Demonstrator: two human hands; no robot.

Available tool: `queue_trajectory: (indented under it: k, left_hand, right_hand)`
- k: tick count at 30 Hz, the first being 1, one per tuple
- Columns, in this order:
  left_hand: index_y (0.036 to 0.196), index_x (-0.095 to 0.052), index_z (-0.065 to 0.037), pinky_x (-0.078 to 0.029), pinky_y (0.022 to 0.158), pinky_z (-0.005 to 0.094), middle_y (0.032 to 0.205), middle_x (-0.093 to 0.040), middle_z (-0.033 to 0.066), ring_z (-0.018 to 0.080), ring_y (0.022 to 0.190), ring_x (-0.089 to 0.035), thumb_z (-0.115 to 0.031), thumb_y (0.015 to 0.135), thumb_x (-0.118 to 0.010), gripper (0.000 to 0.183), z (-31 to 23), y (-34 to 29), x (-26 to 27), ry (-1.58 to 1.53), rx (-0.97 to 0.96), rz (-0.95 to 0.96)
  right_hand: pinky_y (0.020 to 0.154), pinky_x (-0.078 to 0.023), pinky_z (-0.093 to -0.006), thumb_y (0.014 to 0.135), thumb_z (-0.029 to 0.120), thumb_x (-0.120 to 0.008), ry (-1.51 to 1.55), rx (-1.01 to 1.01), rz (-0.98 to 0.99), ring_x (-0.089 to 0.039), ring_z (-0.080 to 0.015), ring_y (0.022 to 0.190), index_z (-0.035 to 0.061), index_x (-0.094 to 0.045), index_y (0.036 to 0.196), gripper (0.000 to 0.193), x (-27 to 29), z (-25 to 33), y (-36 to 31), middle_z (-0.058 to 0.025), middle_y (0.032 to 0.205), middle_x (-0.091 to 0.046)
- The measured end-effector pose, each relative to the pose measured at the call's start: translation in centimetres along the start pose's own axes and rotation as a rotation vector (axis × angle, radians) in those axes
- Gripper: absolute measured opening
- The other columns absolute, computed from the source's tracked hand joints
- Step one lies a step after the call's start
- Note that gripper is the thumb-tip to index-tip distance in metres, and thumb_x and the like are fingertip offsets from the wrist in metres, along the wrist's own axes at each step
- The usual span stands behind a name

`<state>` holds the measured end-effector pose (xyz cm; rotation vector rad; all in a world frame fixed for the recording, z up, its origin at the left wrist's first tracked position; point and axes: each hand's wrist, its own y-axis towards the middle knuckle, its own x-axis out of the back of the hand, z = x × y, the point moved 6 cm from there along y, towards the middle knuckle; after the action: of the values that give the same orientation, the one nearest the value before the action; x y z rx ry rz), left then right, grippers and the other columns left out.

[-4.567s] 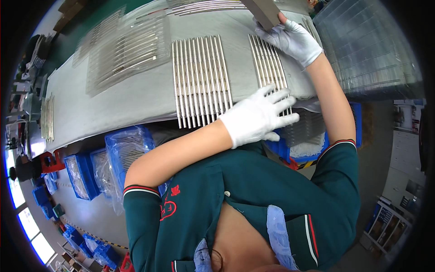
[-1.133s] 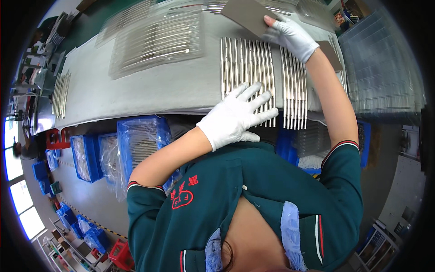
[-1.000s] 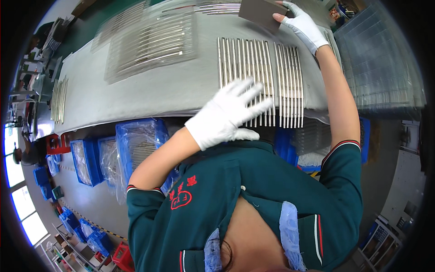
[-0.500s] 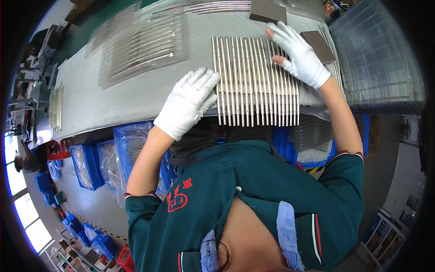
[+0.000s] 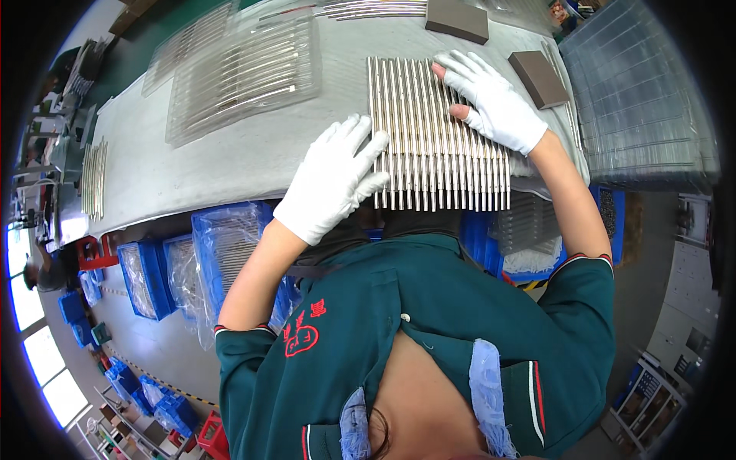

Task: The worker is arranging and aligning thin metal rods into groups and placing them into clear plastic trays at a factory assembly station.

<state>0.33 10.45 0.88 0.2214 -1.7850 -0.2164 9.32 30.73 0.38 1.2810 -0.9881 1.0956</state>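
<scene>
A row of several slim metal rods lies side by side on the pale cloth of the table, their near ends jutting past the table's front edge. My left hand, in a white glove, is at the row's left side, its fingers stretched out and the tips touching the outermost rods. On the right side my right hand rests flat across the rods with its fingers spread. Its glove leaves the thumb and a fingertip bare. The rods under my right palm are hidden.
Clear plastic trays of rods lie at the left back. Two brown blocks, one at the back and one at the right, sit near stacked clear trays. More rods lie far left. Blue crates stand below the table.
My right hand has moved left and slightly down, onto the rods. My left hand has shifted right, its fingers now over the left rods. The rods lie closer together, gaps closed.
</scene>
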Motion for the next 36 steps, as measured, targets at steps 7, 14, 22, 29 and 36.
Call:
queue_trajectory:
  k: [7,14,22,29,36]
  left_hand:
    - [0.133,-0.040,-0.004,-0.029,0.105,0.0484,0.131,-0.042,0.0253,0.0393,0.124,-0.039,-0.053,0.069,-0.066,0.084,-1.8,-0.6,0.1,-0.073,-0.014,0.107]
    - [0.129,-0.045,-0.009,-0.032,0.104,0.0449,0.125,-0.049,0.0165,0.0317,0.121,-0.044,-0.030,0.068,-0.072,0.070,-1.1,-1.4,-0.8,0.030,0.008,0.061]
    - [0.121,-0.051,-0.010,-0.037,0.099,0.0420,0.117,-0.053,0.0136,0.0289,0.113,-0.049,-0.020,0.065,-0.069,0.060,-0.7,-1.5,-1.0,0.009,0.009,-0.086]
    - [0.121,-0.053,-0.013,-0.040,0.097,0.0412,0.115,-0.056,0.0107,0.0270,0.110,-0.052,-0.021,0.063,-0.071,0.061,-0.5,-1.5,-1.3,0.036,0.024,-0.160]
    - [0.121,-0.054,-0.013,-0.041,0.097,0.0416,0.115,-0.056,0.0107,0.0269,0.110,-0.053,-0.023,0.062,-0.072,0.062,-0.2,-1.7,-1.9,-0.006,0.041,-0.195]
  right_hand:
    - [0.112,-0.022,-0.0410,0.090,0.047,-0.047,-0.040,0.004,-0.049,-0.030,-0.0318,0.133,0.0122,-0.037,0.139,0.061,0.5,-0.3,1.4,-0.0140,0.142,-0.037]
    - [0.106,-0.031,-0.0365,0.088,0.049,-0.052,-0.150,-0.463,-0.133,-0.038,-0.0333,0.129,0.0077,-0.034,0.140,0.069,0.5,-12.2,3.1,-0.0181,0.140,-0.039]
    - [0.094,-0.042,-0.0376,0.086,0.055,-0.051,-0.104,-0.709,0.000,-0.056,-0.0301,0.110,0.0118,-0.038,0.139,0.069,1.3,-13.4,3.0,-0.0179,0.122,-0.055]
    - [0.083,-0.047,-0.0326,0.079,0.046,-0.067,-0.068,-0.673,-0.079,-0.063,-0.0244,0.089,0.0019,-0.049,0.128,0.068,1.5,-12.5,2.3,-0.0159,0.097,-0.065]
    - [0.086,-0.046,-0.0284,0.077,0.025,-0.073,0.420,-0.661,-0.257,-0.062,-0.0194,0.089,0.0072,-0.050,0.127,0.058,3.3,-5.3,2.2,-0.0130,0.104,-0.063]
